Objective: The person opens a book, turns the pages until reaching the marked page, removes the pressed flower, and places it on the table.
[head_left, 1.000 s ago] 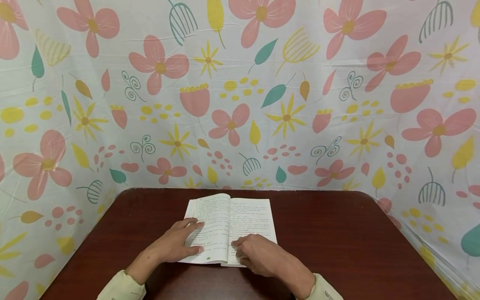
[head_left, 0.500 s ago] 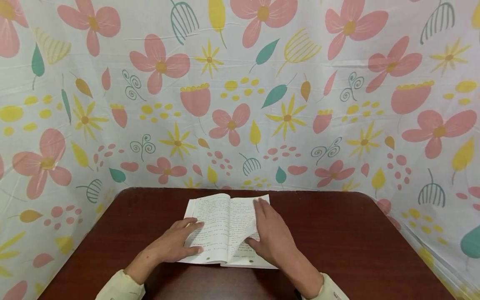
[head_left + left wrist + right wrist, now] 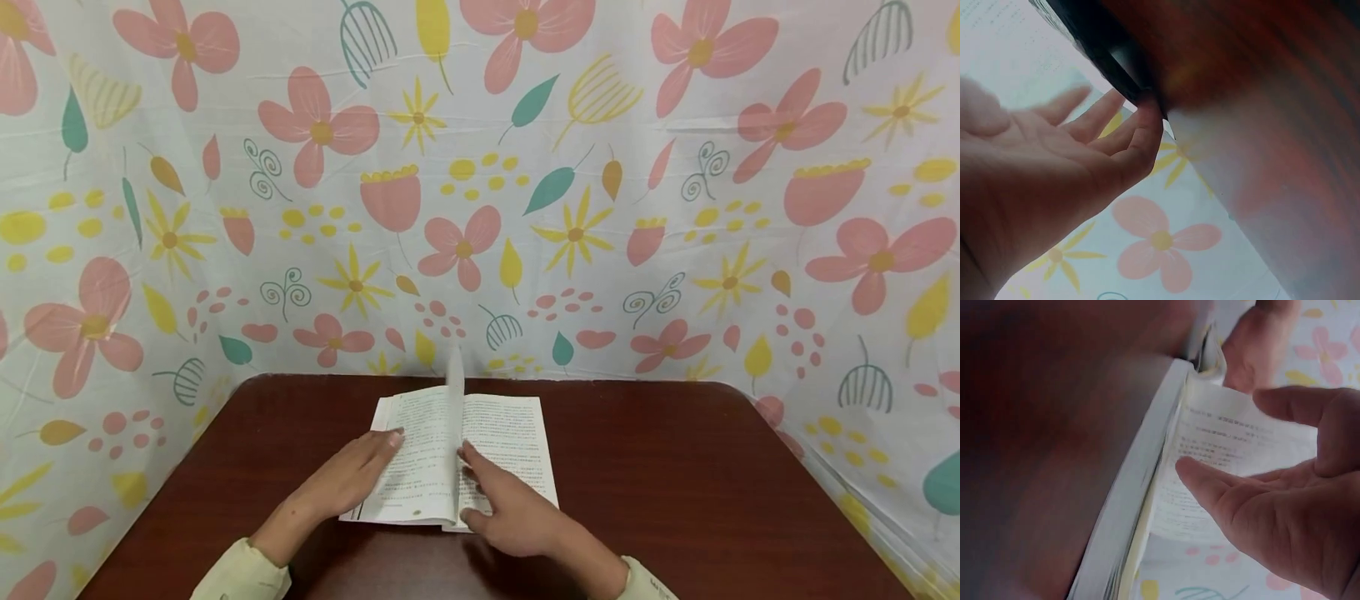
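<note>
An open book (image 3: 504, 425) with printed text lies on the dark wooden table. Between its two halves a single page (image 3: 455, 400) stands nearly upright, seen almost edge-on in the head view. My right hand (image 3: 513, 512) is over the right half, its fingers extended against or close to the right side of that page. In the right wrist view the raised page (image 3: 1210, 431) spreads out beyond the extended fingers and thumb of that hand. My left hand (image 3: 341, 479) is at the left half's outer edge, fingers extended; the left wrist view shows its fingertips by the book's edge.
The brown table (image 3: 667, 492) extends on both sides of the book. Behind it and along its sides hangs a white cloth (image 3: 570, 275) printed with flowers and leaves. Pale sleeves (image 3: 243, 573) cover both forearms.
My right hand swept from the right page's outer side toward the spine, and the page it lifted now stands upright. My left hand shifted slightly outward, its fingers drawn closer together.
</note>
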Demonstrator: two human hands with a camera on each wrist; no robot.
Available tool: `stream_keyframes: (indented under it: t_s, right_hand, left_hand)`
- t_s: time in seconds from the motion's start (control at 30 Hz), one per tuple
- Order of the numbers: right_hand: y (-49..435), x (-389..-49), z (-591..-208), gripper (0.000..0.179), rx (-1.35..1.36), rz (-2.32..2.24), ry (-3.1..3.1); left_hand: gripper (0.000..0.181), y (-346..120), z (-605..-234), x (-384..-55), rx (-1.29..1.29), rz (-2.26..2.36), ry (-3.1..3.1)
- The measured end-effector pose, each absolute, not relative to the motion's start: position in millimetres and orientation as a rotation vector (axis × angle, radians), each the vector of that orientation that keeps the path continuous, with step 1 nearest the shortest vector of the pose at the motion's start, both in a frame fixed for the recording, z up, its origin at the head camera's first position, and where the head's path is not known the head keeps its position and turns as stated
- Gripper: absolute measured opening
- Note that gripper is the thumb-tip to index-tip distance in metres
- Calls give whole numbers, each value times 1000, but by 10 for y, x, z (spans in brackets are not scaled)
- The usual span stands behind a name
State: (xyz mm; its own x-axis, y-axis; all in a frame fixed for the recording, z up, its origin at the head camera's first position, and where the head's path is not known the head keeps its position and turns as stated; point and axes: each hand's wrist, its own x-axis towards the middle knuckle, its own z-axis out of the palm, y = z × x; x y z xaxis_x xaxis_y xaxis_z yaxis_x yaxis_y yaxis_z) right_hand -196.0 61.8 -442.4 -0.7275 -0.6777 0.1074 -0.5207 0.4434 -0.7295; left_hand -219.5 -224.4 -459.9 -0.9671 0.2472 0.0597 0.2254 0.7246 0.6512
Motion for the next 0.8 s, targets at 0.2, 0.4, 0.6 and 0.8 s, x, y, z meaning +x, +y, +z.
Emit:
stream_keyframes:
  t_s: [0.2,0.4,0.6,0.8]
  right_hand:
    - [578,-1867,-4442,81,-1085,-897,2572]
    - [583,-1829,-4464,81,-1203,-688,2678]
    - [584,-1840,-4473,81,-1237,-597,2727]
    - [601,-1912,-4475,80,-1246,-634,2768]
  left_hand:
    - [82,-2301,-4557,-2213,145,1306,2806]
    - [80,-2280,-4548,-2228,181,1234,2856]
    - [86,-2231,-4575,-2202,388,984,2976]
    - [72,-2244,-4592,-2154,521,911,2945]
